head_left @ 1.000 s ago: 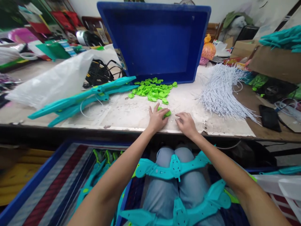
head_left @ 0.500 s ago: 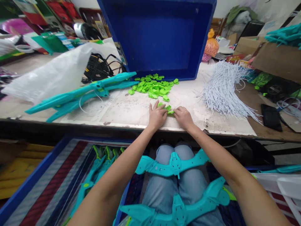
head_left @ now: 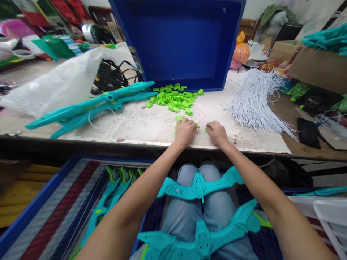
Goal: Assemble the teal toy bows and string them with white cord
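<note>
Near the table's front edge, my left hand [head_left: 185,132] bends its fingers over small green pieces [head_left: 179,118], some showing beside and above it. What its fingertips grip is hard to make out. My right hand [head_left: 216,133], a short gap to the right, pinches a small green piece [head_left: 207,130] between thumb and fingers. Behind both hands a loose pile of green pieces [head_left: 176,99] lies on the white tabletop [head_left: 135,126]. Two teal plastic parts, a nearer one [head_left: 203,242] and a farther one [head_left: 200,186], lie across my lap.
A large blue bin [head_left: 181,43] stands tilted behind the pile. Long teal parts [head_left: 108,97] and a plastic bag [head_left: 62,79] are at the left. White ties [head_left: 257,101] and a black phone [head_left: 308,133] lie at the right. Below is a blue crate [head_left: 56,184].
My hands have moved apart. My left hand now lies over the near green pieces, its fingers more curled, and my right hand has drawn right with a piece. The view has shifted slightly.
</note>
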Motion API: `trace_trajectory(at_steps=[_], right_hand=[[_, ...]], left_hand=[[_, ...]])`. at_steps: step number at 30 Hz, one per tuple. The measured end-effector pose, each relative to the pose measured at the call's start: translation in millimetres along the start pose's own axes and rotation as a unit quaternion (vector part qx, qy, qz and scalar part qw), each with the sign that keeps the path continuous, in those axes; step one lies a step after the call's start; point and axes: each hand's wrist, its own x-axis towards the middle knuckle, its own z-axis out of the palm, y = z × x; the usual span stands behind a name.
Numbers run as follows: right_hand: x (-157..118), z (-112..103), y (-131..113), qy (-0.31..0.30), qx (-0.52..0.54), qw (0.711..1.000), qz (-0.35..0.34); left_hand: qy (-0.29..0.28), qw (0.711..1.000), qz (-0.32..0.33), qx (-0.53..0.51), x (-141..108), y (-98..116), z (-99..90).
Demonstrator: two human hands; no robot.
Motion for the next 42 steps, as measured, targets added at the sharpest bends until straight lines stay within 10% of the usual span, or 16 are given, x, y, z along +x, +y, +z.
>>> trace_trajectory(at_steps=[3,7,10,14,19,26,31,42], right_hand=[[-4,-10,7,0.049,0.021,0.998,0.023],[-26,-25,-9,0.118,0.176,0.975,-0.061],[-54,-32,-30,0.078,0.307,0.941,-0.116],[-90,-37,-49,0.098,0.311,0.935,-0.138],[-130,-40,-57,0.082,0.314,0.936,-0.137],[-184,2,-45,-0.026,0.239,0.956,-0.168],[-187,28,-41,-0.057,0.211,0.956,-0.197],[-196,30,-35,-0.064,0.19,0.966,-0.165]], left_hand=[[-0.013,0.961,-0.146,-0.233,-9,7,-7.7],[-0.056,0.783,-0.267,-0.559,-36,27,-14.4],[-0.045,0.677,-0.297,-0.672,-58,47,-15.0],[-0.034,0.622,-0.313,-0.717,-85,72,-14.5],[-0.069,0.649,-0.309,-0.692,-123,77,-13.8],[-0.124,0.821,-0.324,-0.454,-162,22,-4.5],[-0.297,0.786,-0.313,-0.443,-159,8,4.0],[-0.319,0.718,-0.354,-0.507,-161,10,23.4]])
